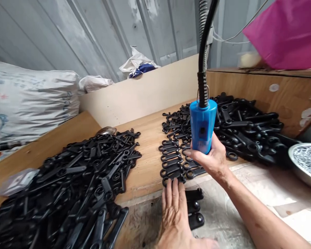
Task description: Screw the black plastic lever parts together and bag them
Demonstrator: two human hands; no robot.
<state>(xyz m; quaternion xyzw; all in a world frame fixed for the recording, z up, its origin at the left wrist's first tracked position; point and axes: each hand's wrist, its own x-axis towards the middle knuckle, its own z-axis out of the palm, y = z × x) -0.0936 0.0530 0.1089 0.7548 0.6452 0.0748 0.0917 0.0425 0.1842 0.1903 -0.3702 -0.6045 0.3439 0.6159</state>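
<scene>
My right hand [215, 157] is wrapped round a blue electric screwdriver [203, 121], which hangs upright from a coiled spring and a black cable. Its lower tip is hidden behind the hand and the black parts. My left hand [174, 216] lies with fingers stretched out, fingertips touching the nearest of a row of black ring-ended handles [171, 163]. Beside that hand, on the worn bench front, several black handles [196, 220] lie side by side, each with a shiny round spot at its right end.
A large heap of black handles [75, 183] covers the left side; another heap [246, 128] lies at the back right. A metal bowl of screws [307, 160] stands at the right edge. Wooden boards [145, 98] border the bench, with a white sack [33, 100] beyond.
</scene>
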